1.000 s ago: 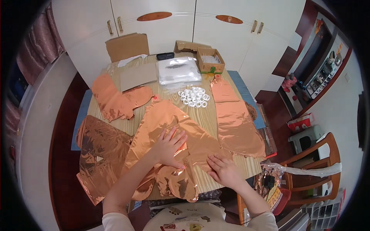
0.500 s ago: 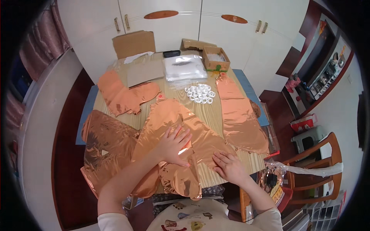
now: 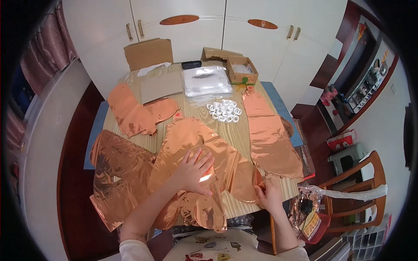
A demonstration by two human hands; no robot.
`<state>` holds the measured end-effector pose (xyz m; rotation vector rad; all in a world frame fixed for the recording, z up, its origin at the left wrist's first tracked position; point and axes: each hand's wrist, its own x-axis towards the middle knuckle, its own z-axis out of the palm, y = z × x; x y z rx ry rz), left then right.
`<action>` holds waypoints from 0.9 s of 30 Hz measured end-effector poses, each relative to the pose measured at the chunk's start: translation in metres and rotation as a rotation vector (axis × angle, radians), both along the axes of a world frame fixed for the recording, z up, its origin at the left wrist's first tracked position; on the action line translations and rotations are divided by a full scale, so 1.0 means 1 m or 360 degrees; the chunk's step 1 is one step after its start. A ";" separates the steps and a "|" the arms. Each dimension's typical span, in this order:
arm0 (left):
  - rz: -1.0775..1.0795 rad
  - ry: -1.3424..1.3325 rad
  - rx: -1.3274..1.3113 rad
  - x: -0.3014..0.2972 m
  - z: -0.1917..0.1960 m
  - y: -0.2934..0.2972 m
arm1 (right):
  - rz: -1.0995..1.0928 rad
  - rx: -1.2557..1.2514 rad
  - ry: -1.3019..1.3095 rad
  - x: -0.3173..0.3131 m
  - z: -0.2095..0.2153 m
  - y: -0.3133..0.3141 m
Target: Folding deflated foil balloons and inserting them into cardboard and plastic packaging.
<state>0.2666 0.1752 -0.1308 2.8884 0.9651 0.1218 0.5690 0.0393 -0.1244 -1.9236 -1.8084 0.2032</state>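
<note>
A flat rose-gold foil balloon (image 3: 185, 137) lies on the wooden table in front of me, partly folded, its lower lobes reaching the near edge. My left hand (image 3: 193, 174) rests on its middle, open, fingers spread flat on the foil. At the balloon's right end, my right hand (image 3: 271, 195) is closed on its edge, where the foil bends up at the fingers. Other flat foil balloons lie around it: a long one (image 3: 271, 145) to the right, a darker, shinier-looking one (image 3: 119, 158) at the near left, and a bent one (image 3: 128, 111) at the far left.
Beyond the balloon sit a pile of white ribbon-like rings (image 3: 224, 111), a stack of clear plastic bags (image 3: 208, 83), a grey-brown card (image 3: 160, 89), a black case (image 3: 191, 65) and an open cardboard box (image 3: 246, 77). A wooden chair (image 3: 378, 185) and a red tub (image 3: 321, 229) are at the right.
My right hand has gone from lying on the foil to gripping its right edge, moving slightly right and nearer. That end of the balloon has spread out. My left hand stays on the middle.
</note>
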 end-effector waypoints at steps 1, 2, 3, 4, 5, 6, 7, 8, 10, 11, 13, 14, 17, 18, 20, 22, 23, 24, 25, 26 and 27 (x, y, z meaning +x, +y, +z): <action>0.0009 0.0002 0.0005 -0.002 -0.002 0.000 | -0.0072 -0.0103 0.0136 -0.010 0.018 0.001; 0.0015 0.0005 0.0011 -0.003 -0.003 0.001 | -0.0148 -0.0205 0.0271 -0.021 0.032 0.001; 0.0007 0.0003 0.0014 -0.002 -0.005 0.002 | -0.0112 0.0050 0.0382 -0.031 0.040 -0.002; 0.0023 0.0021 -0.0012 -0.003 -0.004 0.001 | -0.0018 0.0154 0.0364 -0.042 0.051 -0.002; 0.0043 0.0039 -0.0038 -0.004 -0.002 0.000 | 0.0079 0.0257 0.0345 -0.054 0.061 -0.002; 0.0059 0.0055 -0.0057 -0.005 0.001 0.000 | 0.0173 0.0367 0.0324 -0.066 0.067 -0.001; 0.0066 -0.0038 -0.0077 -0.004 0.000 0.002 | 0.0374 0.0430 0.0300 -0.076 0.066 0.000; 0.0075 -0.0131 -0.0099 -0.005 -0.003 0.004 | 0.0578 0.0491 0.0275 -0.086 0.065 0.001; 0.0129 -0.0343 -0.0288 -0.008 0.001 0.009 | 0.0795 0.0358 -0.0021 -0.106 0.062 -0.001; 0.0169 -0.0465 -0.0455 -0.009 0.009 0.012 | 0.0823 0.0427 -0.0058 -0.118 0.057 -0.001; 0.0325 -0.0676 -0.0790 -0.012 0.025 0.017 | 0.0887 0.0560 -0.0112 -0.140 0.038 0.003; 0.0429 -0.0774 -0.0956 -0.012 0.034 0.018 | 0.0892 0.0566 -0.0101 -0.147 0.031 0.004; 0.0597 -0.0895 -0.1094 -0.007 0.042 0.012 | 0.0964 0.0566 -0.0093 -0.161 0.017 0.005; 0.0617 -0.0908 -0.1082 -0.005 0.042 0.010 | 0.1000 0.0555 -0.0117 -0.164 0.014 0.005; 0.0625 -0.1001 -0.1251 -0.003 0.035 0.010 | 0.1066 0.0509 -0.0055 -0.166 0.013 0.004; 0.0654 -0.0993 -0.1165 -0.006 0.018 0.010 | 0.1148 0.0438 0.0122 -0.169 0.017 0.002; 0.0665 -0.0937 -0.0996 -0.011 0.003 0.011 | 0.1184 0.0250 0.0201 -0.165 0.021 0.004; 0.0663 -0.0885 -0.0834 -0.011 -0.007 0.013 | 0.1206 0.0056 0.0271 -0.154 0.028 0.009; 0.0672 -0.0970 -0.0845 -0.008 -0.006 0.011 | 0.1225 -0.0140 0.0346 -0.141 0.034 0.016; 0.0682 -0.1055 -0.0856 -0.004 -0.002 0.008 | 0.1206 -0.0111 0.0196 -0.121 0.037 0.027; 0.0709 -0.1092 -0.0901 -0.004 0.003 0.006 | 0.1198 -0.0075 0.0049 -0.102 0.038 0.039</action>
